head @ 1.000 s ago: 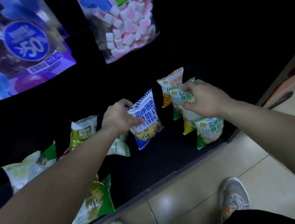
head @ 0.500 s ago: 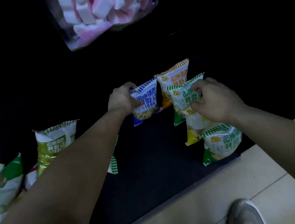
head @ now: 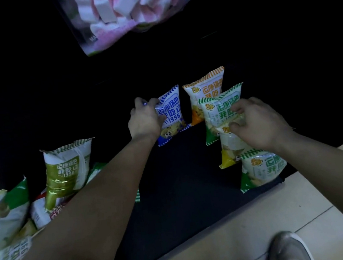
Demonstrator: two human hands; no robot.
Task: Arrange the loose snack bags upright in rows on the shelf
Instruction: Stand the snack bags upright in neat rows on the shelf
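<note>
My left hand [head: 144,121] grips a blue snack bag [head: 172,114] by its left edge and holds it upright at the back of the dark bottom shelf [head: 174,194]. Just to its right stands an orange bag [head: 207,91]. In front of that, a row runs toward me: a green bag [head: 221,106], a yellow bag [head: 230,146], another green bag [head: 261,168]. My right hand [head: 256,123] rests on top of the yellow bag, fingers curled against the green bag behind it. An olive-green bag [head: 67,170] stands at the left.
Several loose bags [head: 1,213] lie piled at the shelf's left end, partly under my left forearm. A marshmallow bag [head: 128,12] hangs above. Beige floor tiles [head: 243,229] meet the shelf's front edge, and a grey shoe [head: 289,249] shows at the bottom right.
My left hand has carried the blue bag from the shelf's middle back and right until it stands beside the orange bag. My right hand stayed on the right-hand row.
</note>
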